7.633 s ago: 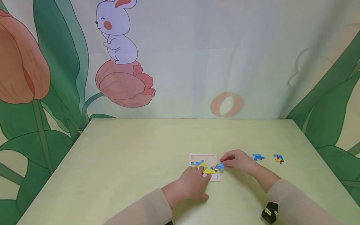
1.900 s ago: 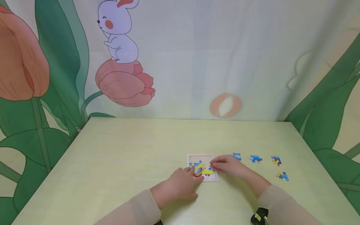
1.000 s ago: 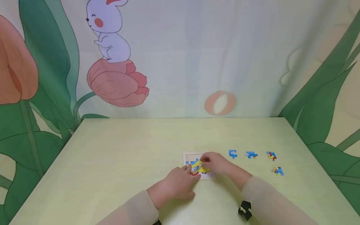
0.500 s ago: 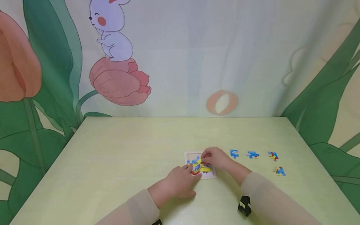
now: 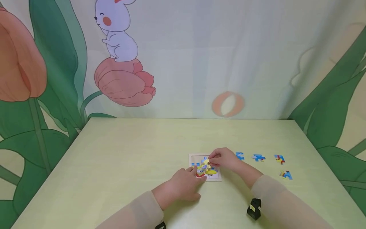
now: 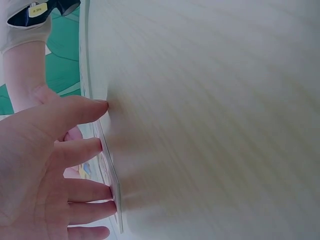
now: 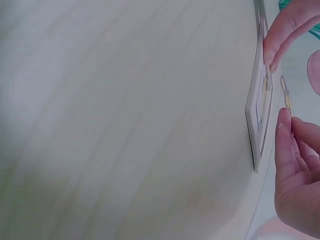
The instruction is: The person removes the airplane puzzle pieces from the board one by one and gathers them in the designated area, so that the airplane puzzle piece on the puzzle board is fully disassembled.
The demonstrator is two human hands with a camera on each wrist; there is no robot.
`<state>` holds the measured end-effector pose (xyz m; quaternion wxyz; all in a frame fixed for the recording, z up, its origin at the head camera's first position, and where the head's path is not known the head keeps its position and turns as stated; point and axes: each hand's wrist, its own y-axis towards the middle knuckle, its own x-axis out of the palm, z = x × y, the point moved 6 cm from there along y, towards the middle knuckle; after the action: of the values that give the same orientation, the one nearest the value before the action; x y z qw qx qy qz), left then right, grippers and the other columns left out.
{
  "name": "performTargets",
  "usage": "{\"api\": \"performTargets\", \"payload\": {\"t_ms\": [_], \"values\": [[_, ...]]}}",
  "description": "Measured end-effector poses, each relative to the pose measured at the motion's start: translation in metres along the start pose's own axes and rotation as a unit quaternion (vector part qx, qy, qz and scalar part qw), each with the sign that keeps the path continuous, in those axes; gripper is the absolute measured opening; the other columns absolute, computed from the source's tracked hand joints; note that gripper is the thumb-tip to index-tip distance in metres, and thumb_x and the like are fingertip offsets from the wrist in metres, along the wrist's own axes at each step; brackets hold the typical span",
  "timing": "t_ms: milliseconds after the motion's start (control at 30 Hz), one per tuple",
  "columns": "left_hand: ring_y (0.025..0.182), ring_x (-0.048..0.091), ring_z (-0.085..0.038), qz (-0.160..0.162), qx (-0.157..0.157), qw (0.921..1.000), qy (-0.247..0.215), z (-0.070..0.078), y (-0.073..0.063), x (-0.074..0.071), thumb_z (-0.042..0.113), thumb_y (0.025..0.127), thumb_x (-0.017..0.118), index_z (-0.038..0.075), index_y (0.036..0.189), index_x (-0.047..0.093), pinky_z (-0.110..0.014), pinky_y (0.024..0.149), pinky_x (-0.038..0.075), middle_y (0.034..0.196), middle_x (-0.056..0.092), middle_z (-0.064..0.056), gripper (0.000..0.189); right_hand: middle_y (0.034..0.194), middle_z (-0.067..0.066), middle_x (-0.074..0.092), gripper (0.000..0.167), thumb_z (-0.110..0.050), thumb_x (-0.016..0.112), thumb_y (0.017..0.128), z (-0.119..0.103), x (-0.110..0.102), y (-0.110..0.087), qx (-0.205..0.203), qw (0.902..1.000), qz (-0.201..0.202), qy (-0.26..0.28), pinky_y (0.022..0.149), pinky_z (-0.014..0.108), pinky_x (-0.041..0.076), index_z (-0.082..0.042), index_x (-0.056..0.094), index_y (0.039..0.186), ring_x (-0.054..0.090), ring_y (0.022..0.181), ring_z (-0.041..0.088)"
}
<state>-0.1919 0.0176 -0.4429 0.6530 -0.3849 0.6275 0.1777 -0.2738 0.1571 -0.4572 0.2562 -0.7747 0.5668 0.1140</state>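
Observation:
A small jigsaw puzzle in a pale wooden frame [image 5: 197, 155] lies on the table, showing a yellow, red and blue picture. My left hand [image 5: 184, 186] rests on its lower left with fingers spread, fingertips along the frame's edge in the left wrist view. My right hand [image 5: 224, 159] pinches a yellow puzzle piece [image 5: 206, 163] between thumb and fingers. In the right wrist view this puzzle piece [image 7: 287, 96] stands tilted on edge, raised above the frame. The upper part of the frame shows bare backing, and my left fingers hide some of the picture.
To the right lie loose puzzle pieces: a blue one [image 5: 240, 156] partly behind my right hand, another blue one [image 5: 259, 157], a red and blue one [image 5: 279, 158], and a yellow and blue one [image 5: 286, 174] nearer the front. A printed curtain [image 5: 177, 63] hangs behind the table [image 5: 128, 149].
The yellow and blue piece, earlier in my right hand, lies on the table at right; another blue piece joined the row. My right hand has since lifted the yellow piece. The left hand stays.

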Motion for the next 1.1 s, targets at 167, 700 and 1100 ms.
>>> {"api": "performTargets", "payload": {"t_ms": [167, 700, 1100], "values": [[0.128, 0.041, -0.023, 0.002, -0.001, 1.0, 0.004, 0.0, 0.0, -0.001, 0.055, 0.082, 0.058, 0.032, 0.138, 0.046, -0.042, 0.094, 0.042, 0.142, 0.041, -0.011, 0.061, 0.081, 0.01, 0.068, 0.01, -0.002, 0.062, 0.087, 0.001, -0.007, -0.004, -0.011, 0.9997, -0.008, 0.021, 0.069, 0.031, 0.054, 0.006, 0.063, 0.093, 0.065, 0.072, 0.018], [0.128, 0.041, -0.024, -0.003, -0.006, 1.0, -0.005, 0.0, 0.0, -0.003, 0.053, 0.082, 0.059, 0.033, 0.138, 0.046, -0.043, 0.094, 0.041, 0.142, 0.041, -0.011, 0.061, 0.086, 0.007, 0.067, 0.014, -0.006, 0.062, 0.089, 0.014, -0.022, -0.017, 0.016, 0.9998, 0.009, 0.006, 0.073, 0.031, 0.054, 0.003, 0.063, 0.098, 0.064, 0.077, 0.017], [0.128, 0.04, -0.024, -0.002, -0.007, 1.0, -0.006, 0.001, -0.001, -0.003, 0.052, 0.082, 0.059, 0.033, 0.138, 0.045, -0.044, 0.095, 0.04, 0.143, 0.039, -0.011, 0.061, 0.085, 0.009, 0.068, 0.014, -0.004, 0.061, 0.088, 0.025, -0.035, -0.023, 0.009, 0.9993, 0.011, 0.034, 0.072, 0.031, 0.054, 0.007, 0.061, 0.097, 0.066, 0.076, 0.017]]}}
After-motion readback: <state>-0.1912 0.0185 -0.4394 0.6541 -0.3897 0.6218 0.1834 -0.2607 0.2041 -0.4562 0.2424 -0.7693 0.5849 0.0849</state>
